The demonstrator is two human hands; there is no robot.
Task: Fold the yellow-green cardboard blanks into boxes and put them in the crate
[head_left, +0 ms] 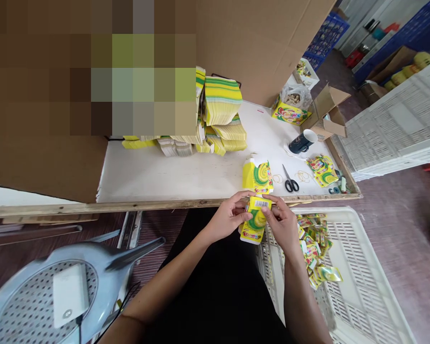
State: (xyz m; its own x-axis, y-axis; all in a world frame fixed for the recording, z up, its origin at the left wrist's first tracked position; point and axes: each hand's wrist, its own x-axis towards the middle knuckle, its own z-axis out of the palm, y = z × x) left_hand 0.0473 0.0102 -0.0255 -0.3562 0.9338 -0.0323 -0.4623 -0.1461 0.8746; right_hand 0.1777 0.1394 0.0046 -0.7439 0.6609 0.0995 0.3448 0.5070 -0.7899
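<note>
Between my two hands is a yellow and green printed carton, held upright over the bench's front edge with its barcode end near the fingertips. My left hand grips its left side, thumb on the front face. On the right side my right hand holds it, its thumb pressed on the face and its index finger at the top edge. Just beyond the hands, another yellow carton sits on the white bench. Black-handled scissors lie to its right.
Stacks of flat cartons stand at the back. On the right are a dark mug, rubber bands, yellow packets and an open cardboard box. A white crate with packets stands below. A blue-grey chair carries a white power bank.
</note>
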